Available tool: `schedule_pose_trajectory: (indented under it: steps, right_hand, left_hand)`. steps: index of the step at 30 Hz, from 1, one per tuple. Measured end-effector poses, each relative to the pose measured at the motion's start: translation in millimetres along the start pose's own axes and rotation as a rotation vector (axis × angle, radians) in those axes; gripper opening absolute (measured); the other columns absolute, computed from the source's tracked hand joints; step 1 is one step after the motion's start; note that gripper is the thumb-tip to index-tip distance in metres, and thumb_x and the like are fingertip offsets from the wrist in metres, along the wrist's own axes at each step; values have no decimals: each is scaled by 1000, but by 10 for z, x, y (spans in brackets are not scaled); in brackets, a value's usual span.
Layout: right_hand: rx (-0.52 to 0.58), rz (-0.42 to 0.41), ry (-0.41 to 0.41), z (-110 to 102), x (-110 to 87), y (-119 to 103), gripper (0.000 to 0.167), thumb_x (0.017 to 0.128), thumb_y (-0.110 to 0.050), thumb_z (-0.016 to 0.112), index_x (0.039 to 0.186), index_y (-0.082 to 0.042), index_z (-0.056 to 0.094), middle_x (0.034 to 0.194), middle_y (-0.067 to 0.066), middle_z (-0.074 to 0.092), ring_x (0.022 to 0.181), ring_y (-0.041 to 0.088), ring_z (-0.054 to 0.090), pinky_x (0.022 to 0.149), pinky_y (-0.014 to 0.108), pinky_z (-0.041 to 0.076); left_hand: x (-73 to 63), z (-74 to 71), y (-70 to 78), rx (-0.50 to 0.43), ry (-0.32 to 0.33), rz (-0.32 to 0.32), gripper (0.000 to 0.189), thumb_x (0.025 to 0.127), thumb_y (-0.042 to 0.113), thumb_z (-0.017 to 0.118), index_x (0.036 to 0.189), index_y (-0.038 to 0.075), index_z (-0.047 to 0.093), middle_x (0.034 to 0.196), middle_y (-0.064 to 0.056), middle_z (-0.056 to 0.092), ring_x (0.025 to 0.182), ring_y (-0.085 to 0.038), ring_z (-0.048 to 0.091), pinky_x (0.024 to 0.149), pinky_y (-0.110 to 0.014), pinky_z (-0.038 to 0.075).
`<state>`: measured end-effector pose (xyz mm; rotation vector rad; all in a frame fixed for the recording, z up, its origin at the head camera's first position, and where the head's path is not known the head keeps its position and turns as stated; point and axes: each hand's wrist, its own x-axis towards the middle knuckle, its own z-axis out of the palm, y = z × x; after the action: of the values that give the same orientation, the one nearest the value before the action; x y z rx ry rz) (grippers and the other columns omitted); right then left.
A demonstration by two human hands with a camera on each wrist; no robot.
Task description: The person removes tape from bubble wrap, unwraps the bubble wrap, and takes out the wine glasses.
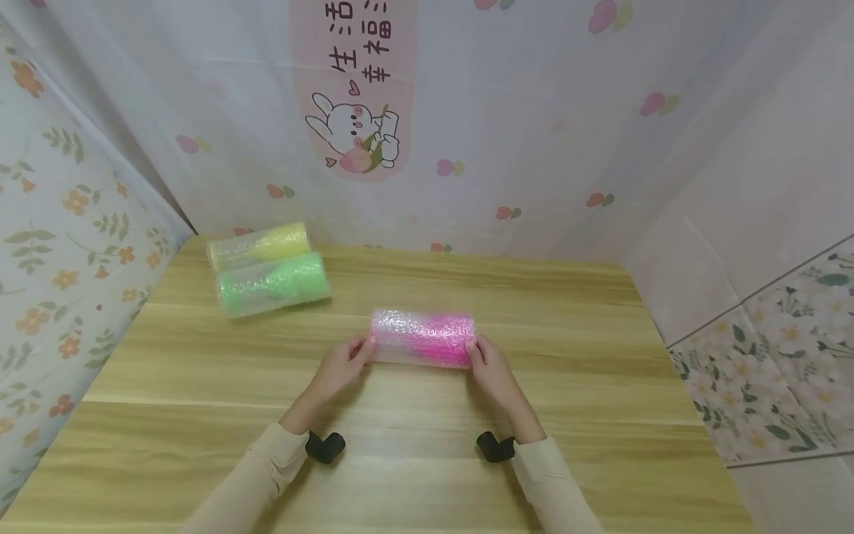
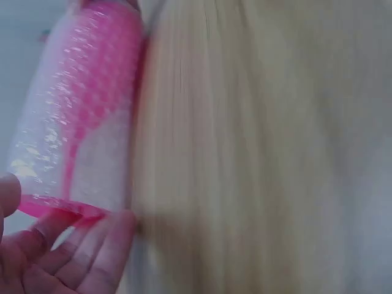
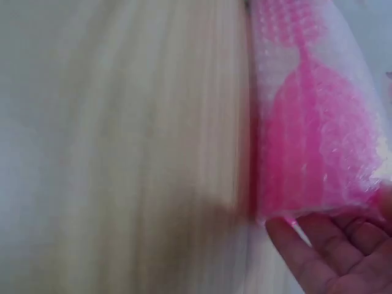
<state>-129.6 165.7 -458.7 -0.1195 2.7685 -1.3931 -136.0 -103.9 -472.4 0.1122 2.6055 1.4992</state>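
A pink goblet (image 1: 422,339), rolled in clear bubble wrap, lies sideways between the two hands at the middle of the table. My left hand (image 1: 340,367) holds its left end, and the left wrist view shows fingers (image 2: 92,257) at the pink foot below the thin stem. At the opposite end, my right hand (image 1: 497,371) grips the rim of the bowl, thumb on the near side. In the right wrist view the wide pink bowl (image 3: 321,141) shows through the wrap. Whether the goblet touches the table is hard to tell.
Two more bubble-wrapped pieces, one yellow (image 1: 283,241) and one green (image 1: 273,283), lie side by side at the back left of the wooden table (image 1: 567,311). A printed curtain (image 1: 520,148) hangs along the back edge. Black wrist-worn pieces sit at both cuffs.
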Motion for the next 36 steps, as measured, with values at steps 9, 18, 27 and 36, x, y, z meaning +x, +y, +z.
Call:
schedule_pose_trajectory:
  steps: [9,18,27,36]
  right_hand:
    - [-1,12,-40,-21,-431,8,23,99,-13,41,112,2,54,101,16,60,100,27,55,88,46,45]
    - [190,155,-28,46,-785,96,18,98,-11,45,108,-5,59,94,8,58,87,13,49,79,24,44]
    - [446,249,-120,-20,-851,-23,44,94,-21,53,131,2,44,129,22,53,119,30,52,99,35,44]
    - [508,315,-63,-44,-817,-136,26,95,-15,52,114,2,54,91,7,59,76,11,53,67,20,46]
  left_hand:
    - [-347,75,110,-64,-50,-186,53,97,52,32,95,5,57,79,-7,60,65,-15,63,67,-30,48]
    - [-488,125,33,-217,-68,-212,54,92,41,54,128,2,43,110,-15,58,71,-15,60,62,-29,54]
    - [-462,112,-130,-356,-158,-117,60,95,23,53,145,7,25,139,-24,35,71,-14,55,57,-27,52]
    - [-596,103,-231,-386,-229,-99,61,92,21,58,144,13,29,143,-21,36,81,-13,50,62,-21,48]
